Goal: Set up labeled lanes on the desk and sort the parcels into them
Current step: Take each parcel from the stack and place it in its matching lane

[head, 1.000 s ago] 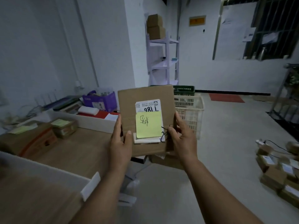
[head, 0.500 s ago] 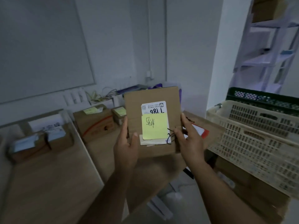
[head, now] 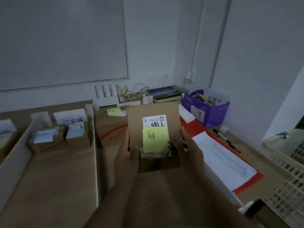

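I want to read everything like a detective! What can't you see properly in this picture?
Head view:
- shipping label on the parcel: lower part covered by the yellow sticky note; small print blurred.
- paper sheet: writing too small.
- big box behind the parcel: red print partly hidden by the left hand.
- basket: cut off by the right edge.

Brown parcel (head: 153, 112), yellow note (head: 155, 142), white label (head: 154, 120).
Note w/ black handwriting; label w/ black print; purple box (head: 205, 112); red folder (head: 194, 129), white sheet (head: 222, 160); cream basket (head: 287, 181) w/ lattice holes; desk (head: 49, 178) wood-brown.
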Demonstrator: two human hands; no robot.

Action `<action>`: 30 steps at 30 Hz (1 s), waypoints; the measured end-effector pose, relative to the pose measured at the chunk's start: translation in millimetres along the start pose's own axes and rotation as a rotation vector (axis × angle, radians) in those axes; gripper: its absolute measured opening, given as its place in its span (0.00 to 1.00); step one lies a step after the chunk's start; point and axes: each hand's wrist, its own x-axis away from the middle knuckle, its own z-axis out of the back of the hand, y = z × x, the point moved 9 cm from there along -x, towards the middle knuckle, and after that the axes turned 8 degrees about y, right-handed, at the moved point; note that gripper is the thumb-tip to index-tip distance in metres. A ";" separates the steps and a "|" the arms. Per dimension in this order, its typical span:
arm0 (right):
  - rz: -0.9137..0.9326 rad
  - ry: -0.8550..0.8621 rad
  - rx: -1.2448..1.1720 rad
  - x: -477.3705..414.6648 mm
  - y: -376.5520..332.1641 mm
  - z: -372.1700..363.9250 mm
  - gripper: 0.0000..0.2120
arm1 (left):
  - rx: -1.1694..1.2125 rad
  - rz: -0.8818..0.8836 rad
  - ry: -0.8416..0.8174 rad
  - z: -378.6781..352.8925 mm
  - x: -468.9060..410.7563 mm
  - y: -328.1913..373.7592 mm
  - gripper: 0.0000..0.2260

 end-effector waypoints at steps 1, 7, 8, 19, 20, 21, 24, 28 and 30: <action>0.015 -0.032 0.009 -7.4 1.9 -4.9 0.22 | -0.011 0.004 0.011 -4.6 -5.4 -1.5 0.26; 0.057 -0.079 0.127 -78.9 13.1 -27.1 0.26 | -0.131 0.045 0.031 -43.0 -52.3 4.4 0.26; 0.065 -0.059 0.115 -92.9 13.8 -29.4 0.25 | -0.136 0.072 0.028 -51.0 -62.7 5.6 0.26; 0.154 -0.115 0.156 -238.6 24.9 -99.4 0.22 | -0.142 0.156 0.072 -121.3 -177.5 -8.7 0.21; 0.165 -0.115 0.158 -246.8 27.0 -107.0 0.22 | -0.142 0.162 0.067 -126.0 -185.1 -14.2 0.21; 0.172 -0.118 0.150 -254.7 29.3 -114.2 0.22 | -0.142 0.162 0.060 -130.6 -192.5 -19.0 0.22; 0.121 -0.145 0.156 -270.9 41.6 -133.9 0.21 | -0.139 0.158 0.033 -141.8 -207.6 -30.9 0.23; 0.072 -0.178 0.200 -282.8 60.7 -153.4 0.20 | -0.150 0.159 0.012 -152.3 -220.3 -46.8 0.23; 0.057 -0.186 0.190 -287.1 67.4 -161.4 0.20 | -0.159 0.177 0.008 -157.9 -225.1 -56.7 0.22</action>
